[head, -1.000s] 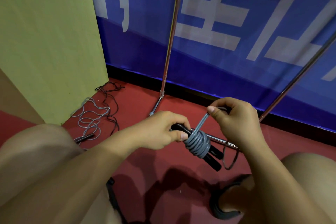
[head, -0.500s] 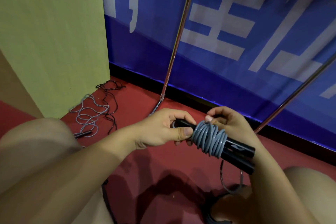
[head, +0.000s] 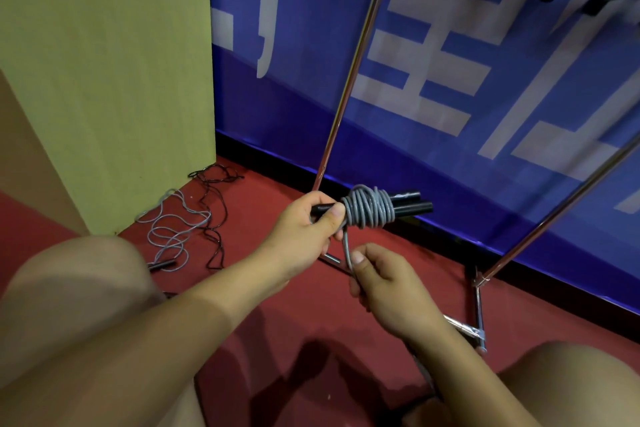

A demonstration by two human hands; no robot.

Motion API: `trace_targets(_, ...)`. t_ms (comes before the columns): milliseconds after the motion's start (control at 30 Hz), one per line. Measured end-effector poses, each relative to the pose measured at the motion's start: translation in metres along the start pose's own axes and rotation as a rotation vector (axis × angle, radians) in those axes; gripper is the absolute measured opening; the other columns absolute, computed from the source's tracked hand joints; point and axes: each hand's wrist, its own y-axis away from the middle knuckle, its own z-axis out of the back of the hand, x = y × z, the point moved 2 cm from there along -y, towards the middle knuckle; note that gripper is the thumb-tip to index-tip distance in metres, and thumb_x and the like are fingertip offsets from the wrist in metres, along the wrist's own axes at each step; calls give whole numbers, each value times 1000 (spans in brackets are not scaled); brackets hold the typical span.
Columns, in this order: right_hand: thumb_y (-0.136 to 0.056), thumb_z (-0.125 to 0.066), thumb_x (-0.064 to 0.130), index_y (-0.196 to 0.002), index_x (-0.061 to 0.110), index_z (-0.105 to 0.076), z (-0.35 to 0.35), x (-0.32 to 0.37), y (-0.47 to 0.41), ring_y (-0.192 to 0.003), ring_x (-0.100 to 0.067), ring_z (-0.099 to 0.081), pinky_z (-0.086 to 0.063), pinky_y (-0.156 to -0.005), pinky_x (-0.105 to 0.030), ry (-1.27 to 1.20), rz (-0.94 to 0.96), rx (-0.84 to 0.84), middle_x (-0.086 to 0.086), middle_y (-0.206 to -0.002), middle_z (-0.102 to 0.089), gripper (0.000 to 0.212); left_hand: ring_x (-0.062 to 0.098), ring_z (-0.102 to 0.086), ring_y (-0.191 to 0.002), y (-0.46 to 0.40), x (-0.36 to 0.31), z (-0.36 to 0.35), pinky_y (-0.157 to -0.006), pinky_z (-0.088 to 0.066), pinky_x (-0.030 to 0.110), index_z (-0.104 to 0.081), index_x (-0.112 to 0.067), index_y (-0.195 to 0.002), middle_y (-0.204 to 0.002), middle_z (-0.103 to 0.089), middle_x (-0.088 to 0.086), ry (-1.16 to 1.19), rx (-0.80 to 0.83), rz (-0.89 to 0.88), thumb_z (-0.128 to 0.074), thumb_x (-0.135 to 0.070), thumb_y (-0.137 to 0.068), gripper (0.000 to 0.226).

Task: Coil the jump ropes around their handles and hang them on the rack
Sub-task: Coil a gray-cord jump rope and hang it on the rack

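— So, which step?
— Winding: left hand (head: pixel 304 229) grips the black handles (head: pixel 410 204) amid grey coils (head: pixel 369 210); right hand (head: pixel 384 282) pinches the rope's tail (head: pixel 346 250).
— Next?
— Probably tuck it, then hang on the rack (head: pixel 353 59).

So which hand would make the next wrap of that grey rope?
Probably the right hand: it pinches the loose grey rope below the coil, while the left hand grips the black handles.
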Motion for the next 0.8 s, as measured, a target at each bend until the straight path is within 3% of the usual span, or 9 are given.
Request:
trace_targets(200,-102,-48,32,-74,44,-60,0,6,0,-52,-7,-46,-41,-55,-30,-18,82,-7,6,-57,-53,33,7,-44,-52,-7,5,8,-55,-37,27,-57,-18,-85,-62,-56,-7,-204,-95,-14,-57,-27,-100,18)
trace_targets(333,-99,-54,39,-88,30,-64,2,3,3,-55,-6,-43,-41,-56,-34,51,107,2,8,-59,-49,17,7,-50,-61,-7,6,9,-64,-44,31,-57,-21,-85,-68,-59,-10,-390,-96,-82,-60,-30,-97,16)
trace_targets(500,-96,-60,31,-91,25,-66,3,3,5,-53,-3,-37,-32,-53,-21,158,125,7,12,-57,-42,10,9,-59,-69,-7,9,8,-69,-49,37,-55,-24,-87,-74,-65,-8,-615,-113,-119,-62,-36,-94,15)
trace_targets(667,-94,-59,36,-75,25,-58,7,3,6,-52,-11,-44,-39,-55,-32,239,80,-8,8,-55,-48,22,21,-64,-78,-7,11,11,-72,-52,42,-52,-27,-90,-78,-66,-8,-768,-130,-140,-62,-42,-92,18)
trace_targets(800,-93,-61,35,-73,23,-58,9,3,7,-55,-18,-56,-45,-59,-37,257,50,-35,8,-54,-54,23,22,-64,-75,-10,11,16,-70,-52,43,-52,-27,-90,-75,-66,-7,-824,-155,-126,-62,-43,-91,18)
